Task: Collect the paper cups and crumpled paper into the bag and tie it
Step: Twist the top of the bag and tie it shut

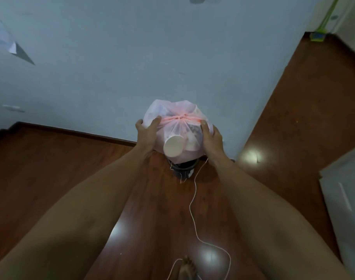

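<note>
A translucent pink bag (172, 113) bulges with paper cups and crumpled paper; a white cup's bottom (173, 146) presses against the plastic on the near side. Its mouth is gathered shut by a pink drawstring knot (179, 117) on top. My left hand (147, 133) grips the bag's left side and my right hand (211, 139) grips its right side, holding it above a small dark bin (182, 170). A thin pink string (192, 201) trails from the bag down to the floor.
Brown wooden floor (51, 168) meets a pale blue wall (132, 57) just behind the bin. A bare foot (187, 266) shows at the bottom. A white door (346, 199) stands at right, a green mop (319, 36) in the far right corner, and paper (3, 37) hangs on the wall at left.
</note>
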### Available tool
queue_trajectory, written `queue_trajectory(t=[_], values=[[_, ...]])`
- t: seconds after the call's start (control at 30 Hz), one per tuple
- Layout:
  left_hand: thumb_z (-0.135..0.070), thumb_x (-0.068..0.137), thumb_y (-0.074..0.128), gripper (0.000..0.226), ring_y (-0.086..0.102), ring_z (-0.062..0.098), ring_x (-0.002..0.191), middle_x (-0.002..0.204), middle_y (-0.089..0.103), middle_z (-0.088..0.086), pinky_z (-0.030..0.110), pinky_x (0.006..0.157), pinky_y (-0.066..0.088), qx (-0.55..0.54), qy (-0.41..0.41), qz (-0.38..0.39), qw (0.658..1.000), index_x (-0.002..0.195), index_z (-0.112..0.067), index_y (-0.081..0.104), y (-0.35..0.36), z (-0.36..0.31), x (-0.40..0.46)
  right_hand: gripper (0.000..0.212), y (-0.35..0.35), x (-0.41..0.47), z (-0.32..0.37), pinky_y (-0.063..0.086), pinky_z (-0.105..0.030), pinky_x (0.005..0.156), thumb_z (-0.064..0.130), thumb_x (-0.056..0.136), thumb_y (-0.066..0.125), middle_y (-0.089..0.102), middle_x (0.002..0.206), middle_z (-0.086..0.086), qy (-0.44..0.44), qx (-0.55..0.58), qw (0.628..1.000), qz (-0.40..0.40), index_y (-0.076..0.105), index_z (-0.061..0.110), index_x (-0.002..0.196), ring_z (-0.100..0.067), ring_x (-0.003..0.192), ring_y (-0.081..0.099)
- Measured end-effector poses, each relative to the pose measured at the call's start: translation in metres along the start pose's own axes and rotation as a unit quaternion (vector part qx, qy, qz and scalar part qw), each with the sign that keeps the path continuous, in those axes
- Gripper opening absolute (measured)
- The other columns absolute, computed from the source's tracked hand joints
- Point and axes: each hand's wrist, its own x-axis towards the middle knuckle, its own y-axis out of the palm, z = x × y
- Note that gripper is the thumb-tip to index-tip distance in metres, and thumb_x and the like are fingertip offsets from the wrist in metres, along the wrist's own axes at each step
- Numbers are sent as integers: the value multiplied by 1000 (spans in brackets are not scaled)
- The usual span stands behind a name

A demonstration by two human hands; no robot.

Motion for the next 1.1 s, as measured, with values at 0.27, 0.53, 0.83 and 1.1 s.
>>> queue_trajectory(t=[0.27,0.53,0.83,1.1], values=[[-49,86,73,69,57,25,117,130,50,8,47,106,48,15,-76,-6,997,129,-14,32,24,28,113,72,43,94,-12,44,-42,110,74,87,53,57,142,3,19,5,1000,9,50,29,143,-21,128,54],[-66,78,71,87,61,28,117,132,57,8,50,103,51,82,-89,44,992,139,-10,42,63,147,251,80,103,210,-122,44,-44,111,84,79,51,58,142,6,50,-32,997,-41,50,36,142,-19,130,54],[-96,63,56,102,66,22,115,126,70,3,48,102,53,144,-92,107,979,128,-18,66,103,398,378,83,166,325,-361,45,-44,110,85,77,52,59,141,5,60,-77,992,-78,50,33,142,-18,129,56],[-80,80,49,79,66,22,112,128,69,0,48,101,53,90,-184,169,964,136,-26,61,144,546,411,59,185,358,-480,43,-27,103,56,93,63,62,137,5,59,-100,986,-122,52,27,143,-12,124,57]])
